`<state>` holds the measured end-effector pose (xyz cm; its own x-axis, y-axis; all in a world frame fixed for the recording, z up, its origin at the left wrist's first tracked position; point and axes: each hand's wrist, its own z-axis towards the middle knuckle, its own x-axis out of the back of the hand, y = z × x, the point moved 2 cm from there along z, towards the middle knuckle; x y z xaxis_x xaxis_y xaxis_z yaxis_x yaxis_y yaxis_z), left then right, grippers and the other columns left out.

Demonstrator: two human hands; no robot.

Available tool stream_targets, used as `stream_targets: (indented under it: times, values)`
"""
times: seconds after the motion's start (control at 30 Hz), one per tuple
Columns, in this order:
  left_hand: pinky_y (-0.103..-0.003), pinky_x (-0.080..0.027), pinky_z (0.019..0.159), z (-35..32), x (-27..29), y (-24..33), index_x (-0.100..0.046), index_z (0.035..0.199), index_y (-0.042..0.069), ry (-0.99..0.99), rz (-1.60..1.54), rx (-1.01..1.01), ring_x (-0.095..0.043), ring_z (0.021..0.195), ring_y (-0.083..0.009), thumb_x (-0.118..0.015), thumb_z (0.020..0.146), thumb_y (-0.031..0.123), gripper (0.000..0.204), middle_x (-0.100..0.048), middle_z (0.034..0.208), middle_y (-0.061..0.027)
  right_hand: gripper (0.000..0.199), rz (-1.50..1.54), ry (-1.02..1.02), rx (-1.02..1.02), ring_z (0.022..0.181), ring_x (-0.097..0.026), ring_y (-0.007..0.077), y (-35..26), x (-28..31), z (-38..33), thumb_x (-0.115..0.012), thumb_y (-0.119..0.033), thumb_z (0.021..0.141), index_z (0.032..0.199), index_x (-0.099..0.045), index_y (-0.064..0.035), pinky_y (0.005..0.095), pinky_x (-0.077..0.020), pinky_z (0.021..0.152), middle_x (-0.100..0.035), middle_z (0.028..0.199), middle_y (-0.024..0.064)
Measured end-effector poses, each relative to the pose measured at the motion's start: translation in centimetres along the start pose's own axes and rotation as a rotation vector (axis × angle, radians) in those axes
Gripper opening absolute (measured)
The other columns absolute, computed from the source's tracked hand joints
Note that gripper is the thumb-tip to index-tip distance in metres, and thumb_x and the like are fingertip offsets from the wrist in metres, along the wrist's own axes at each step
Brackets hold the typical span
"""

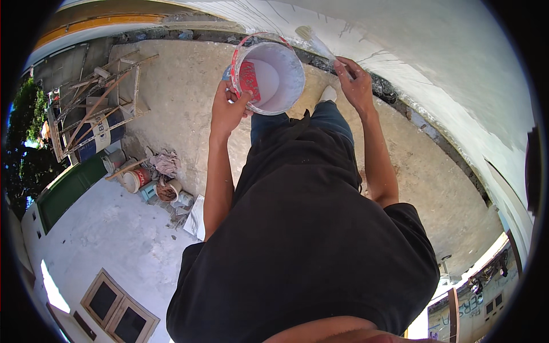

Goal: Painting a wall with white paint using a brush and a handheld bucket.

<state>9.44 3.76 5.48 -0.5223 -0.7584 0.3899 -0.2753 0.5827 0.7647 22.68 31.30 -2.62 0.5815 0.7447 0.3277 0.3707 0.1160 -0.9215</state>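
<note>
My left hand point(227, 111) grips the left rim of a paint bucket point(289, 80), with the thumb on the inside and the fingers round the outside. White paint point(269, 71) lies in the bucket. Under the thumb, a red piece speckled with white point(249, 81) rests against the inner wall; its kind is unclear. A raised red handle point(260, 35) arches over the far rim. To the right, my right hand point(355, 86) is closed on the handle end of a paintbrush point(322, 47). Its pale bristles point up and left, close to the white wall point(377, 28); contact cannot be made out.
A narrow dark gutter point(389, 91) runs along the wall's foot, beside the concrete floor point(183, 80). Wooden scaffolding point(117, 86) stands at the left, near a dark blue drum point(91, 140). Several buckets, one of them red point(136, 179), and crumpled cloth point(166, 163) lie below it.
</note>
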Motion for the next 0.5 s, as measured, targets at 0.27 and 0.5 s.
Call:
stream_targets:
  times: [0.27,0.5]
  values:
    - [-0.024,-0.044,0.041,1.0,0.8,1.1,-0.052,0.101,0.001,-0.08,0.034,-0.103,-0.061,0.049,-0.013,-0.074,0.084,0.019,0.034,-0.062,0.069,-0.0078,0.033,-0.349,-0.433,0.329,0.095,-0.065,0.0354,-5.8,-1.9,-1.7,-0.065,-0.032,0.088,0.111,-0.068,-0.0083,0.0427,-0.0501,0.087,-0.069,0.103,0.0174]
    - [-0.023,-0.047,0.043,3.1,1.8,2.2,-0.051,0.099,0.001,-0.182,0.019,-0.162,-0.059,0.053,-0.0091,-0.074,0.084,0.019,0.033,-0.064,0.073,-0.0075,0.021,-0.823,-0.528,0.215,0.094,-0.067,0.0345,-6.1,-12.5,-0.9,-0.059,-0.018,0.088,0.104,-0.068,-0.0083,0.0431,-0.0541,0.08,-0.068,0.102,0.017]
